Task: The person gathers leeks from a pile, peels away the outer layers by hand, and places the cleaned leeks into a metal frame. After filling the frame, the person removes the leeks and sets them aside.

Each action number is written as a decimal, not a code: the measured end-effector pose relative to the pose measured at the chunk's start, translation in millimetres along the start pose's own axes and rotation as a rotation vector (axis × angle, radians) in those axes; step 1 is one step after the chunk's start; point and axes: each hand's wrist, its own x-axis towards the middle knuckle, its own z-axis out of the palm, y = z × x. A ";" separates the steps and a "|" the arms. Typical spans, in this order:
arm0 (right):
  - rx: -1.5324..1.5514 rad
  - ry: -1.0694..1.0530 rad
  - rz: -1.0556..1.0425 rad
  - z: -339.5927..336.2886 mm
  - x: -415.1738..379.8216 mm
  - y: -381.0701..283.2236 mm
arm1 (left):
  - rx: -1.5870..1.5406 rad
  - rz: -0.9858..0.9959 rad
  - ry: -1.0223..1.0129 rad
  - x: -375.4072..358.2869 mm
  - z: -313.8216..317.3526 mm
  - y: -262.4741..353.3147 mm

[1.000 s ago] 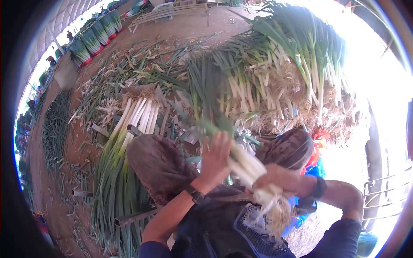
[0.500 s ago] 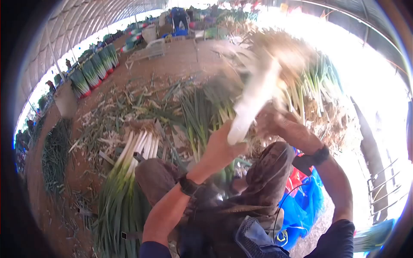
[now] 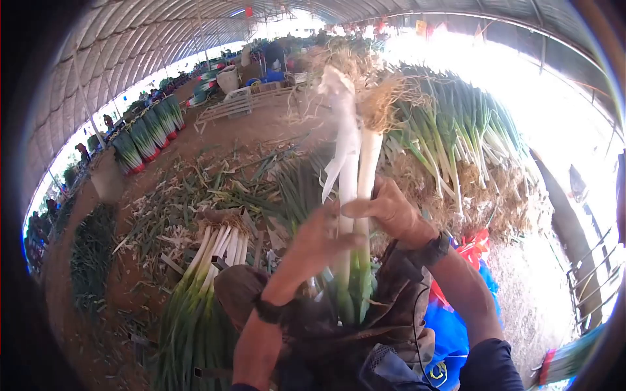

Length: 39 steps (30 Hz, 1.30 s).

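Note:
In front of me two thick green onions stand nearly upright, roots up and green leaves down over my lap. The left stalk is white, with a loose strip of pale skin hanging from it; the right one has a bushy brown root end. My right hand is closed round the stalks at mid-height, its thumb across the front. Slightly lower, my left hand wraps the stalks from the left, its fingers somewhat blurred. A bundle of trimmed green onions lies beside my left knee.
Untrimmed green onions with soil-covered roots are heaped at right. Leaf scraps litter the ground ahead. Bundled onions stand in a row at far left. A blue plastic bag lies by my right leg, and metal bars stand at far right.
The green onions have gone from a blurred tilt toward the upper right to nearly upright, and two stalks now show. My right hand has moved left onto them; my left hand is slightly lower.

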 end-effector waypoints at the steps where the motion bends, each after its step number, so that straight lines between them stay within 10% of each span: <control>1: -0.062 -0.006 -0.016 2.4 0.7 1.6 | -0.029 0.057 0.054 -0.3 -7.0 4.1; 5: -0.249 -0.076 -0.010 21.5 3.8 11.5 | -0.143 0.282 0.311 -9.1 -45.8 58.8; 10: -0.116 -0.127 0.079 33.0 6.8 31.5 | 0.392 0.062 0.194 -16.8 -81.3 64.8; 16: -0.089 -0.121 0.103 35.3 11.2 33.9 | -0.421 0.127 0.386 -22.8 -119.5 67.8; 27: -0.091 -0.118 0.069 35.5 16.1 11.8 | -1.013 0.283 0.682 -2.8 -129.9 81.0; 29: -0.203 -0.125 0.175 16.3 4.0 22.2 | -1.245 0.624 0.539 -16.7 -213.3 93.0; 32: -0.114 -0.048 0.112 0.8 -9.8 46.8 | -0.719 0.636 0.624 -33.2 -285.4 115.0; 34: -0.237 -0.019 0.299 -16.9 -7.5 73.0 | 0.474 -0.354 0.560 -25.2 -241.7 126.0; 36: -0.205 -0.055 0.269 -11.5 -2.0 71.0 | 1.409 -0.057 0.070 -43.1 -187.3 90.7; 39: -0.046 -0.084 0.187 5.6 -0.8 54.8 | 1.397 -0.153 0.282 -27.8 -114.2 102.8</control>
